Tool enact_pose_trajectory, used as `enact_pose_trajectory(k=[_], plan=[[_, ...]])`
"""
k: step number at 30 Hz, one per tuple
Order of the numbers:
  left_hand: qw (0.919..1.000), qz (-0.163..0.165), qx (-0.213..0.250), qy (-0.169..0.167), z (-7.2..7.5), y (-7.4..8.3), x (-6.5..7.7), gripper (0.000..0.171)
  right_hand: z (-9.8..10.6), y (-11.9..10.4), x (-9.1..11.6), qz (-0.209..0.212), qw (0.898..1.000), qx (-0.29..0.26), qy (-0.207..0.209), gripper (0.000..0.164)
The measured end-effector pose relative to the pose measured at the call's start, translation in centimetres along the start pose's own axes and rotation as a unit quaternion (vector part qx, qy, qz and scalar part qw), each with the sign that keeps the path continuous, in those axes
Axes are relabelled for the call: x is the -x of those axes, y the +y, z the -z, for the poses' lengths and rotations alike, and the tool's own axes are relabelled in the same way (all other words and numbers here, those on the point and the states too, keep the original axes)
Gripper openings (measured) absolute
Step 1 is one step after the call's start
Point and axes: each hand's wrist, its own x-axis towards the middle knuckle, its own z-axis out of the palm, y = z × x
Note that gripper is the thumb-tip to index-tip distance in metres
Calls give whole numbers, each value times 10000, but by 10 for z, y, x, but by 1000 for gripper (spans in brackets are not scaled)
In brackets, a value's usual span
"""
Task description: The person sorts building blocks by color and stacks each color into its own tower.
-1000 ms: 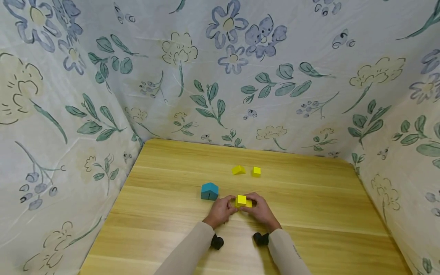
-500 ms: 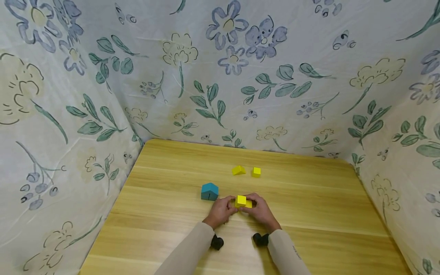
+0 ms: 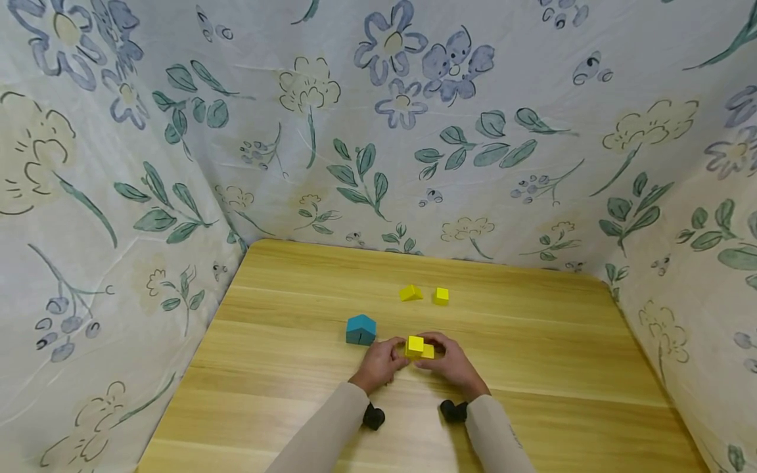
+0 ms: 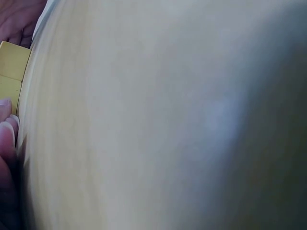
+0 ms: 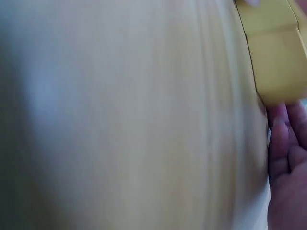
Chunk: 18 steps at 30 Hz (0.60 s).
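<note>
In the head view, a yellow cube sits raised at the left of a small group of yellow blocks, with a lower yellow block at its right. My left hand pinches the left end of the group; its fingertips lie against yellow in the left wrist view. Around the right end curves my right hand, its fingers loosely bent and a gap showing beside the block. In the right wrist view, those fingers are close by the block's end, not closed on it. The lower parts are partly hidden.
A blue house-shaped block stands left of my hands. Behind them lie a yellow triangular block and another yellow cube. All rest on a wooden table backed by flowered cloth.
My right hand has shifted slightly right, away from the yellow blocks, and its grip has loosened. The left hand and the blocks have stayed in place.
</note>
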Motion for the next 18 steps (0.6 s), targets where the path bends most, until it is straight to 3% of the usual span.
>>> enact_pose_trajectory(k=[5, 9, 13, 18], plan=[[10000, 2, -68, 30, -1, 1, 1, 45, 19, 4, 6, 195, 9994, -97, -271, 59], [9999, 5, -115, 34, -2, 0, 0, 44, 37, 9, 13, 44, 9975, -634, -304, 60], [10000, 28, -76, 39, -2, 1, 0, 44, 50, 14, 14, -202, 9955, -881, 291, 54], [10000, 20, -69, 55, -2, 0, -1, 44, 57, 17, 2, -515, 9886, -770, 1187, 46]])
